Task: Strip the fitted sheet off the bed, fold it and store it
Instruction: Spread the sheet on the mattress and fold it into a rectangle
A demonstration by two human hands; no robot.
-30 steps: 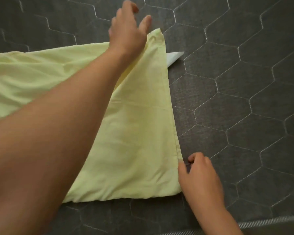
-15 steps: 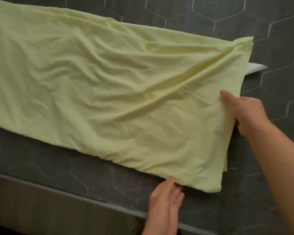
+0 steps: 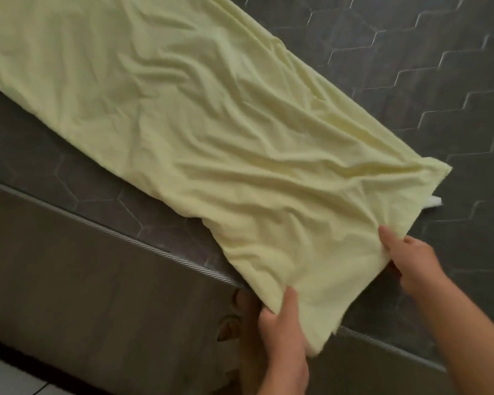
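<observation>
Where the fitted sheet (image 3: 211, 138) overhangs the mattress (image 3: 425, 95) edge, left grip (image 3: 280, 332) and right grip (image 3: 411, 260) pinch its near end; bare mattress lies rightward.

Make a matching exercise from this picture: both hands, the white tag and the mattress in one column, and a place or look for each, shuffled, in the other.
1. left hand
2. right hand
3. white tag
4. mattress

A. dark grey, hexagon stitching
B. pokes out from under the end of the sheet
C. grips the sheet's corner at the mattress's piped edge
D. grips the sheet's end edge, further in on the mattress

Pairs: 1-C, 2-D, 3-B, 4-A
</observation>
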